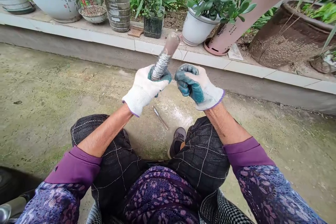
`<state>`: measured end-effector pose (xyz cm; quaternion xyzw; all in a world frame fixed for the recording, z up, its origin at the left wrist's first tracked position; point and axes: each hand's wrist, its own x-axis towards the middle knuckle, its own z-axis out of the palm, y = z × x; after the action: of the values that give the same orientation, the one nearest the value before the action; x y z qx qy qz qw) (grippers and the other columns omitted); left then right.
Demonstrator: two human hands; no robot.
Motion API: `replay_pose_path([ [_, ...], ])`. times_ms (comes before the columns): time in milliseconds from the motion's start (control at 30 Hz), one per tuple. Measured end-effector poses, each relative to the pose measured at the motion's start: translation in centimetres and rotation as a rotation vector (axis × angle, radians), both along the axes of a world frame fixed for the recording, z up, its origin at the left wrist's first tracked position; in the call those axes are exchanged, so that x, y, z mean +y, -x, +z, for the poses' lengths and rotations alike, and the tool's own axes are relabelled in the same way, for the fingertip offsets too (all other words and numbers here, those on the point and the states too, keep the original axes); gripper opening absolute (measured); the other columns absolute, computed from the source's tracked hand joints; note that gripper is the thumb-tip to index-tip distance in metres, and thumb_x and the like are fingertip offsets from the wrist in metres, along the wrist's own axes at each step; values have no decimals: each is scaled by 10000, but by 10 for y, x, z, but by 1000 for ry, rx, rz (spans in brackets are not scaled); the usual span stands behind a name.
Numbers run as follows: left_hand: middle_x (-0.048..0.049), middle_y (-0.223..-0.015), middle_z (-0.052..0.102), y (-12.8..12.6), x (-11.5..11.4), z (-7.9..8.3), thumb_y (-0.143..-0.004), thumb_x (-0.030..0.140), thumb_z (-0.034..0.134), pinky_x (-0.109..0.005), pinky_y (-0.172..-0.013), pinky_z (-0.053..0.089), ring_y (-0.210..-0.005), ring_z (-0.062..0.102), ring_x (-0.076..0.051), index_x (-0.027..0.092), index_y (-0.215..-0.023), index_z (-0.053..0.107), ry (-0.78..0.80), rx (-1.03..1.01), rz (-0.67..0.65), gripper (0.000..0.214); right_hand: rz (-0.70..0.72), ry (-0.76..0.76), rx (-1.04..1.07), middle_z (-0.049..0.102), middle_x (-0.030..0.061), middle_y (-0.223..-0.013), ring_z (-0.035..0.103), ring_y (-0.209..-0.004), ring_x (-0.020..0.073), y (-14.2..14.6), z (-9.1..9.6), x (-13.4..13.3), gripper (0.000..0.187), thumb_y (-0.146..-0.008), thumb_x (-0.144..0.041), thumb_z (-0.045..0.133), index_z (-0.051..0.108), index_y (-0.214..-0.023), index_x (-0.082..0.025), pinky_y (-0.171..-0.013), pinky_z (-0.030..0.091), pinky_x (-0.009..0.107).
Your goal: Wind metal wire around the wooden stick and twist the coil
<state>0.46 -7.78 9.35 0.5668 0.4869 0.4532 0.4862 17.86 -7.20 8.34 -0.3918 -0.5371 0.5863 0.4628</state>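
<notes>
My left hand (145, 85), in a white glove with a green coated palm, is closed around a thick rounded wooden stick. Silver wire (161, 66) is wound in many tight turns around the stick's middle. The stick's bare brown end (172, 42) points up and away from me, tilted right. Close by on the right, my right hand (195, 85), gloved alike, has its fingers curled into a pinch. A thin strand of wire shows between the hands and above the right fingers; its end is hidden in that grip.
Below my hands, a slim tool (160, 117) lies on the concrete floor (52, 87) beside a patch of pale powder. Ahead runs a low tiled ledge (157, 46) with several potted plants, among them a white pot (198, 28) and a large brown pot (283, 38).
</notes>
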Motion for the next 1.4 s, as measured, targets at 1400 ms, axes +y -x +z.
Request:
replay_pose_path([
  [1400, 59, -537, 536, 12, 5, -1, -666, 140, 685, -178, -369, 353, -365, 405, -32, 139, -785, 632, 2, -40, 55, 130, 108, 2, -172, 479, -60, -508, 422, -396, 57, 6, 0, -6, 304, -766, -380, 755, 546, -681, -177, -329, 351, 194],
])
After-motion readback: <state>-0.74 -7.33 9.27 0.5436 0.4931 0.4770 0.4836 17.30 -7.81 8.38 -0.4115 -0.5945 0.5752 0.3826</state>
